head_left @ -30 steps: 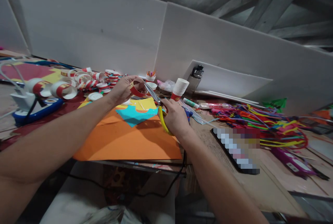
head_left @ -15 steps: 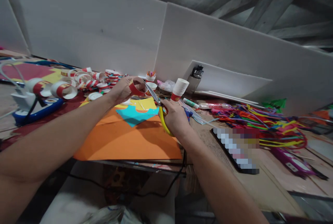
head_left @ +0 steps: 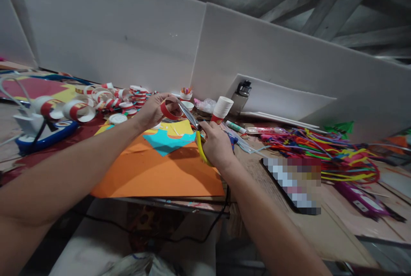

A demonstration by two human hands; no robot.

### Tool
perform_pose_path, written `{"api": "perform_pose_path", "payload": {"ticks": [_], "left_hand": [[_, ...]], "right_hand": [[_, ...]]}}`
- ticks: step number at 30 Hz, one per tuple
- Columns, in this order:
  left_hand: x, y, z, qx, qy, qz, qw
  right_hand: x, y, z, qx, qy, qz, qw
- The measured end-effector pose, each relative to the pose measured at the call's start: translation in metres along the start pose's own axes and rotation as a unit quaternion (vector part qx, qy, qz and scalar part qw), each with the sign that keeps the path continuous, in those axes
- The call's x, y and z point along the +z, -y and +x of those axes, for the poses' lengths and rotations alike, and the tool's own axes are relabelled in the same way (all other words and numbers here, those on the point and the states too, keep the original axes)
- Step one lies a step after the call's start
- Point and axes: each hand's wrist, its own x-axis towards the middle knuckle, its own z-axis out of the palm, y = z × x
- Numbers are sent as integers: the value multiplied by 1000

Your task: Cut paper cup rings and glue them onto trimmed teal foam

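My left hand point(head_left: 153, 111) is closed on a red and white paper cup ring point(head_left: 168, 114), held up above the table with its opening facing me. In my right hand point(head_left: 218, 143) are scissors point(head_left: 199, 141) with yellow handles. Their metal blades point up and left, and the tips are at the ring's right edge; whether they cut into it I cannot tell. Below both hands lie a large orange sheet point(head_left: 160, 177), a turquoise paper piece point(head_left: 163, 142) and a yellow paper piece point(head_left: 180, 127).
Cut cup rings point(head_left: 102, 96) are heaped at the left, beside a blue power strip point(head_left: 48, 137). Behind my right hand stand stacked paper cups point(head_left: 222, 108) and a bottle point(head_left: 240, 98). Pipe cleaners point(head_left: 308, 147), a phone point(head_left: 292, 186) and a purple packet point(head_left: 362, 201) lie right.
The cup ring has turned slightly in my left hand and shifted a little to the right. The scissors in my right hand have moved only slightly.
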Motion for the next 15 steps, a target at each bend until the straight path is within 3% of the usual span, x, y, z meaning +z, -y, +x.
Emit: {"api": "perform_pose_path", "payload": {"ticks": [15], "left_hand": [[-1, -1, 2, -6, 22, -25, 999]], "right_hand": [[0, 0, 0, -18, -3, -8, 1000]]}}
